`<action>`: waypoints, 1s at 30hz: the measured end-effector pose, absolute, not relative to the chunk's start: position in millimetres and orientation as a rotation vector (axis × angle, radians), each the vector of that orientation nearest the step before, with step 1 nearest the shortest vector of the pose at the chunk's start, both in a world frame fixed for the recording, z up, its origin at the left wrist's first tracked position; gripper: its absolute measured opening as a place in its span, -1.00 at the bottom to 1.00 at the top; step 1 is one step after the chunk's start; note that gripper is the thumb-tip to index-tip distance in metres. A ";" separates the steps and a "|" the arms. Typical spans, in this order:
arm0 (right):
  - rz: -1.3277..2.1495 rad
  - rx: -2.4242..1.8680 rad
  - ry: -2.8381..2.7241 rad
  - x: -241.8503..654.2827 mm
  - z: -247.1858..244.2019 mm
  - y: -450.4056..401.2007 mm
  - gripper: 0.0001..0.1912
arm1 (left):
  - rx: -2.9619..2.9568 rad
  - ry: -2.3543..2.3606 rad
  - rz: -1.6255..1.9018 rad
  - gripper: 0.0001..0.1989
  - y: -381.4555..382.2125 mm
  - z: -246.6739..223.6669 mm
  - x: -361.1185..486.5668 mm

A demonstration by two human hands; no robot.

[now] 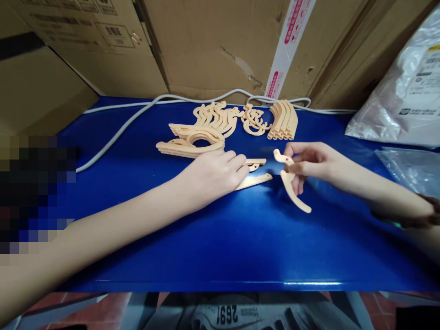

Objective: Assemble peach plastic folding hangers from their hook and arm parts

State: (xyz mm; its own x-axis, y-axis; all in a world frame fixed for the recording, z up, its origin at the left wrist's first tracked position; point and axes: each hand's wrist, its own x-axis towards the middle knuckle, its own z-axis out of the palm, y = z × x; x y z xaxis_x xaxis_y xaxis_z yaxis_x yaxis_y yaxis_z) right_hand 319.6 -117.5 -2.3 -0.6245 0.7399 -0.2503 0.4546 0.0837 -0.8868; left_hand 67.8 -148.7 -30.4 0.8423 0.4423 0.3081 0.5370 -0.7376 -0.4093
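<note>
My right hand pinches a beige plastic folding-hanger piece above the table; a curved arm hangs down from it and a short hook-like end shows at its top. My left hand lies closed over beige hanger arms, whose ends stick out past the fingertips. Its palm and fingertips are partly hidden, so the exact grip is unclear. Just behind that hand sits a stack of folded hanger pieces, touching or nearly touching the knuckles.
Hanger hooks, smaller ring-like pieces and stacked curved arms lie at the back of the blue table. A white cable runs behind them. Cardboard boxes form the back; a plastic package stands right.
</note>
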 end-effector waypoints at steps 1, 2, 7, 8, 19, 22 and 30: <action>1.557 -1.189 -2.087 320.7 -4.9 -121.2 -0.75 | -2.526 -0.728 -0.259 -0.73 -147.8 -30.3 68.0; 1.560 -1.182 -2.071 321.1 -6.8 -124.4 -0.77 | -2.530 -0.744 -0.257 -0.73 -146.9 -30.2 68.0; 1.352 -1.207 -2.070 320.6 -11.2 -134.1 -0.81 | -2.546 -0.816 -0.246 -0.75 -144.8 -28.5 66.8; 1.274 -1.214 -2.099 320.8 -11.5 -135.3 -0.80 | -2.537 -0.809 -0.247 -0.75 -144.9 -28.5 66.8; 1.125 -1.129 -2.139 323.9 -15.2 -139.9 -0.79 | -2.438 -0.825 -0.266 -0.72 -152.5 -34.3 69.8; 0.965 -1.171 -2.220 327.0 -17.7 -138.1 -0.79 | -2.444 -0.881 -0.299 -0.72 -159.1 -33.7 71.7; 0.751 -1.151 -2.445 324.5 -14.5 -141.8 -0.60 | -2.897 -1.013 -0.629 -0.73 -160.1 -39.7 72.2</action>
State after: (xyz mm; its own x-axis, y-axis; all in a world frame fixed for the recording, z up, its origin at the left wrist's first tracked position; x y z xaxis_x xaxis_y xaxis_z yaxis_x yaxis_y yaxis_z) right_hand 324.5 -141.8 -14.5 -0.6168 0.7836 0.0746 0.6067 0.5337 -0.5892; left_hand 72.2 -160.1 -39.7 0.7102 0.5963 0.3742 0.5999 -0.7908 0.1215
